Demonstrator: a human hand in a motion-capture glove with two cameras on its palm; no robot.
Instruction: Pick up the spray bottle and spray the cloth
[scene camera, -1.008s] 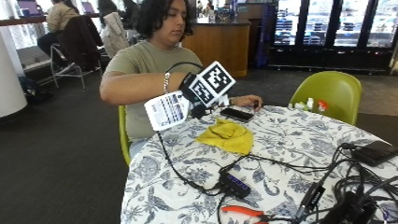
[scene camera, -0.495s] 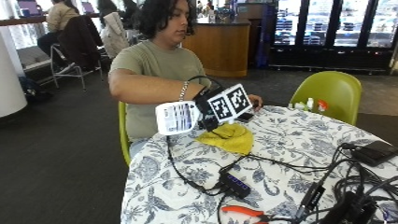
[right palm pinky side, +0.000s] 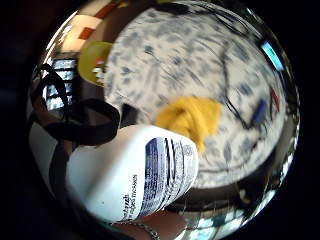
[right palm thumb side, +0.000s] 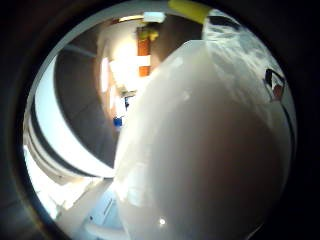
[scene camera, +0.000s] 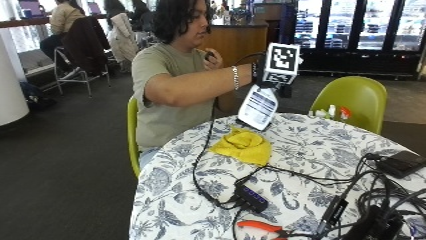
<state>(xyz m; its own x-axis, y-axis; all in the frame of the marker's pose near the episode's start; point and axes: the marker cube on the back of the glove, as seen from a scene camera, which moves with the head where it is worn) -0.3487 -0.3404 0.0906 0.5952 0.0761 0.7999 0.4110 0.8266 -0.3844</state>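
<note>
Outside view: I see the right hand (scene camera: 261, 75) gripping the bottle (scene camera: 258, 107), tilted in the air just above the cloth (scene camera: 243, 145). That yellow cloth lies crumpled on the worktop (scene camera: 319, 150).

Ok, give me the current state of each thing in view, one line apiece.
White plastic spray bottle with a printed label: lifted off the table, tilted, above the cloth.
Crumpled yellow cloth: bunched up, lying on the tablecloth.
Gloved right hand: raised, holding the bottle near its top.
Black USB hub: lying flat, cables plugged in.
Orange-handled pliers: lying at the table edge.
</note>
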